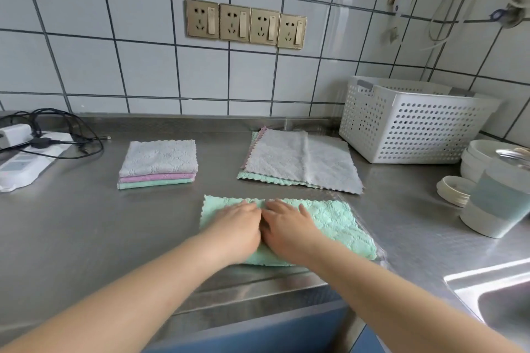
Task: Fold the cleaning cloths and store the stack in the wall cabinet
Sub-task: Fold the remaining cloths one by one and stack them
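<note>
Pressing down side by side, the left hand (239,228) and the right hand (286,226) lie flat on a mint-green, waffle-textured microfibre cloth (338,223) spread on the brushed stainless-steel worktop (86,223). Both hands are released, fingers straight and close together, grasping nothing; the fingertips reach the cloth's far edge and the thumbs nearly touch. To my eye this is a smoothing press, flattening the fabric or setting a crease before the next fold, which would explain why the palms meet at the middle, ready to sweep outward. Both forearms stretch forward and converge, wrists low, backs of the hands up. More of the cloth shows beyond the right hand than beyond the left. Ahead of the left hand and well apart from it sits a neat folded stack of grey, pink and green cloths (158,165), so part of the job looks done. Ahead of the right hand lies a loose pile of unfolded cloths with a grey one on top (301,160), evidently waiting their turn and kept within easy reach. Further out past the right hand stands a white perforated plastic basket (413,123). No wall cabinet is in view, so storing the stack looks some way off.
</note>
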A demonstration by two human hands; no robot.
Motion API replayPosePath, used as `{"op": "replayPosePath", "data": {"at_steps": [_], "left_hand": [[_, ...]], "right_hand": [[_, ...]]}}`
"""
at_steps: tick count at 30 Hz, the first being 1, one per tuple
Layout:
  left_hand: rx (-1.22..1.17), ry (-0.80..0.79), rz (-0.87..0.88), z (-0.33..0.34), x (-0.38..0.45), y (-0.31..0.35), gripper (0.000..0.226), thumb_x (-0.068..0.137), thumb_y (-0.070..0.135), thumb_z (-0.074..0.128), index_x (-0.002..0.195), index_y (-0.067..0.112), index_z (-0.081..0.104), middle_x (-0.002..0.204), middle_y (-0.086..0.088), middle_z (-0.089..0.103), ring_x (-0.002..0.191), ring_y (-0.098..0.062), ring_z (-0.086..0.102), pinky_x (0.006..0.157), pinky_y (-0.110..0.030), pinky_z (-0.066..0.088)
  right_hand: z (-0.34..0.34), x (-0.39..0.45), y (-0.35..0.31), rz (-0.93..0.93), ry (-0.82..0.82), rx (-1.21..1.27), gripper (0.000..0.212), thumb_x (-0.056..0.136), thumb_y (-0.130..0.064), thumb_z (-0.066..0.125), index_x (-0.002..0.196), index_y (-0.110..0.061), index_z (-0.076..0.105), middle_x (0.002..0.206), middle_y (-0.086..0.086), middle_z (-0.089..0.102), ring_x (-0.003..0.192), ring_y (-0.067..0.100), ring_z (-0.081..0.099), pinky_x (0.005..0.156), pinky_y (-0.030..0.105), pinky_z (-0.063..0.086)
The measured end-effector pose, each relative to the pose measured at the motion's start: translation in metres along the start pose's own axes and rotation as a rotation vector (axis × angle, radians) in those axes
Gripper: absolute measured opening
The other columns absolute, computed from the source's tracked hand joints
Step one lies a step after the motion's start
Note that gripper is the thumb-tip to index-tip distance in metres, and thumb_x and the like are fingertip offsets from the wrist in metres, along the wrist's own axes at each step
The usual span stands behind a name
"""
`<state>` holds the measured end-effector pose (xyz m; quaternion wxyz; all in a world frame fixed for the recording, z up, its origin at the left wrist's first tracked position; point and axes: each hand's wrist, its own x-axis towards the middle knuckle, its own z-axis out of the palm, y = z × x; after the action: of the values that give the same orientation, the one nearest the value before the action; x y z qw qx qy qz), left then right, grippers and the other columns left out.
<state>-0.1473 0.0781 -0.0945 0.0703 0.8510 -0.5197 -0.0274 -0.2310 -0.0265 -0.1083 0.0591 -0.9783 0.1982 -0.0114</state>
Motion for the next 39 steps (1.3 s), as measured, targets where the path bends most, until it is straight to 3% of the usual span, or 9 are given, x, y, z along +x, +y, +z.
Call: {"op": "replayPosePath", "data": {"at_steps": [4,11,16,20,23,26,30,34,39], "left_hand": [[0.064,-0.047,-0.088,0.021,-0.009,0.000,0.055,0.100,0.031,0.020,0.150,0.011,0.006,0.159,-0.003,-0.002,0.146,-0.016,-0.002,0.119,-0.036,0.002],[0.035,-0.066,-0.151,0.021,-0.020,-0.012,0.066,0.098,0.048,0.018,0.150,0.013,-0.001,0.158,-0.004,-0.010,0.146,-0.016,-0.010,0.118,-0.035,-0.006],[0.011,-0.056,-0.167,0.021,-0.026,-0.021,0.070,0.096,0.054,0.017,0.150,0.015,-0.001,0.158,-0.002,-0.011,0.146,-0.015,-0.010,0.119,-0.038,-0.005],[0.012,-0.017,-0.151,0.020,-0.033,-0.025,0.063,0.098,0.050,0.018,0.150,0.018,0.007,0.159,0.001,-0.004,0.146,-0.014,-0.006,0.118,-0.043,-0.005],[-0.032,0.151,0.041,0.020,-0.040,-0.019,0.045,0.097,0.041,0.029,0.137,0.029,0.043,0.148,0.009,0.037,0.140,-0.012,0.027,0.118,-0.049,0.007],[-0.085,0.326,0.250,0.018,-0.045,0.003,0.038,0.086,0.042,0.036,0.101,0.036,0.070,0.102,0.018,0.067,0.099,-0.013,0.060,0.094,-0.038,0.042],[-0.080,0.280,0.252,0.017,-0.044,0.019,0.029,0.085,0.044,0.048,0.104,0.034,0.069,0.104,0.014,0.064,0.101,-0.012,0.054,0.091,-0.032,0.033],[0.035,0.339,0.314,0.022,-0.041,0.023,0.015,0.066,0.042,0.057,0.069,0.035,0.071,0.068,0.014,0.062,0.062,-0.009,0.060,0.066,-0.027,0.047],[0.195,0.357,0.382,0.026,-0.037,0.025,0.006,0.061,0.025,0.060,0.057,0.027,0.065,0.058,0.009,0.054,0.051,-0.013,0.054,0.061,-0.024,0.047]], "right_hand": [[0.012,-0.009,0.013,0.023,0.008,-0.022,0.071,0.085,-0.060,0.006,0.149,-0.031,0.019,0.159,-0.004,0.012,0.147,0.015,0.006,0.118,0.047,0.009],[0.000,-0.028,0.045,0.123,-0.053,-0.072,0.104,0.058,-0.080,-0.011,0.151,-0.035,0.003,0.160,-0.003,0.001,0.147,0.016,-0.002,0.119,0.043,0.001],[-0.003,-0.034,0.070,0.183,-0.087,-0.074,0.098,0.065,-0.081,-0.006,0.151,-0.035,0.001,0.160,-0.003,0.000,0.147,0.015,-0.003,0.119,0.043,0.002],[-0.006,-0.034,0.076,0.251,-0.106,-0.089,0.079,0.086,-0.073,0.012,0.151,-0.030,0.004,0.160,-0.002,0.003,0.148,0.017,0.000,0.118,0.046,0.002],[-0.007,-0.022,0.068,0.226,0.015,-0.124,0.059,0.094,-0.058,0.028,0.143,-0.027,0.034,0.152,-0.003,0.031,0.141,0.019,0.026,0.117,0.047,0.013],[-0.015,-0.003,0.055,0.097,0.149,-0.011,0.031,0.095,-0.034,0.043,0.120,-0.030,0.061,0.131,-0.007,0.057,0.120,0.017,0.052,0.108,0.037,0.033],[-0.024,0.015,0.035,0.041,0.114,0.053,0.026,0.092,-0.018,0.050,0.108,-0.024,0.069,0.116,-0.001,0.067,0.105,0.022,0.061,0.086,0.033,0.050],[-0.024,0.026,0.031,0.032,0.084,-0.031,0.026,0.092,-0.015,0.049,0.105,-0.025,0.070,0.112,0.000,0.067,0.099,0.023,0.063,0.078,0.033,0.051],[-0.028,0.027,0.032,0.036,0.077,-0.047,0.024,0.092,-0.016,0.052,0.104,-0.025,0.070,0.108,-0.001,0.068,0.097,0.023,0.064,0.079,0.033,0.053]]}}
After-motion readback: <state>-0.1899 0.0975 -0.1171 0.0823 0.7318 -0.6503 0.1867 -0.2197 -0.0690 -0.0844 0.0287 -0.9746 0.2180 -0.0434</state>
